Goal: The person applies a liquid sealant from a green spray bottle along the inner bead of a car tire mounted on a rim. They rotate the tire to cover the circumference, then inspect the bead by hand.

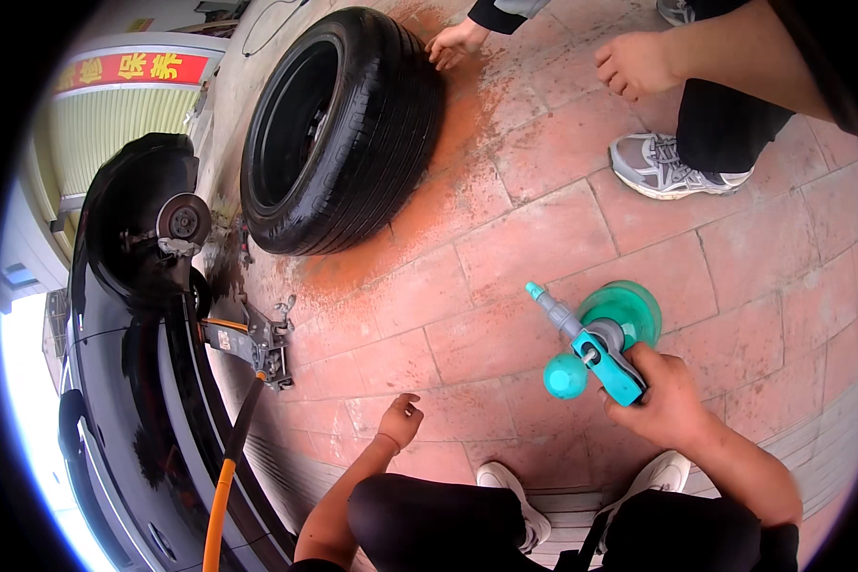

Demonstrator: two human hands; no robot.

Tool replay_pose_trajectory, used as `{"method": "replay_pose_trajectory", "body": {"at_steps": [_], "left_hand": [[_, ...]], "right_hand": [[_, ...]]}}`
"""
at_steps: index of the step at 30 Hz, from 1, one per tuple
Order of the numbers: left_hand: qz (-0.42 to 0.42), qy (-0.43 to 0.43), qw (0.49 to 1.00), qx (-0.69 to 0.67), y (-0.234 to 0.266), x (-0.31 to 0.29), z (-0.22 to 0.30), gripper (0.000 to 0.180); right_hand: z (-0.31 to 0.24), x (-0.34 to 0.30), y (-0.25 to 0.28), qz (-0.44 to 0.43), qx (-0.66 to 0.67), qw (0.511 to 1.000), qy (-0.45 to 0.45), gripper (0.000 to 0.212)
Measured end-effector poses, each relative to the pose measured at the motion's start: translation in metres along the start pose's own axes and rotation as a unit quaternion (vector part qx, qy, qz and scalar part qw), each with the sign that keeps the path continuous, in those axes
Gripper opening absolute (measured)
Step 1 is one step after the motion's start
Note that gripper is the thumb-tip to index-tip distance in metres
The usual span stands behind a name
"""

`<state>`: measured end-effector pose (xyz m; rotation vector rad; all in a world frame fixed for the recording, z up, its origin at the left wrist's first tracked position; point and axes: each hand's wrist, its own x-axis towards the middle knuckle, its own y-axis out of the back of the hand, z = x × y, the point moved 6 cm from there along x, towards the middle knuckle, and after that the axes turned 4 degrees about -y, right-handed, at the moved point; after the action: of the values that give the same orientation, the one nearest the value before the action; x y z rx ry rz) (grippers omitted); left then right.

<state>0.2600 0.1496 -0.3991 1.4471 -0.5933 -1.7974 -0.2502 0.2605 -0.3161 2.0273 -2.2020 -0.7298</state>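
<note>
- Gripping teal sprayer (608, 334) by its handle in closed right hand (672, 396), above pink paving (543, 234);
- holding left hand (400, 421) loosely half-curled, seemingly empty with palm hidden, to the right of floor jack (250, 343).

Black trousers (435, 520), whitish shoes (665, 472) and short dark sleeves (781, 546) are worn.

One tyre (391, 143), one car (129, 381), one jack (265, 345), one teal hand tool (608, 357); two own hands (401, 423) (664, 393), two other hands (458, 43) (633, 67).
</note>
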Motion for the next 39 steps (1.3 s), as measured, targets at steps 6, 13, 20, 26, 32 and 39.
{"method": "replay_pose_trajectory", "body": {"at_steps": [6, 13, 20, 26, 32, 39], "left_hand": [[-0.009, 0.041, 0.999, 0.004, -0.004, -0.002, -0.058, 0.037], [-0.029, 0.193, 0.970, -0.147, -0.006, -0.026, -0.048, 0.042], [-0.027, 0.231, 0.955, -0.182, -0.016, -0.038, -0.048, 0.042], [-0.047, 0.244, 0.951, -0.184, -0.013, -0.053, -0.048, 0.042], [-0.068, 0.243, 0.952, -0.173, -0.015, -0.066, -0.021, 0.044], [-0.077, 0.235, 0.946, -0.209, -0.025, -0.068, -0.013, 0.043]], "right_hand": [[0.021, -0.014, -0.007, 0.072, -0.014, 0.995, 0.065, 0.049], [0.033, -0.026, -0.007, 0.139, -0.001, 0.987, 0.086, 0.046], [0.036, -0.023, -0.008, 0.137, 0.026, 0.986, 0.092, 0.046], [0.031, -0.022, -0.005, 0.135, 0.047, 0.984, 0.109, 0.044], [0.039, -0.021, -0.014, 0.113, 0.079, 0.984, 0.109, 0.045], [0.032, -0.019, -0.008, 0.123, 0.070, 0.982, 0.125, 0.042]]}}
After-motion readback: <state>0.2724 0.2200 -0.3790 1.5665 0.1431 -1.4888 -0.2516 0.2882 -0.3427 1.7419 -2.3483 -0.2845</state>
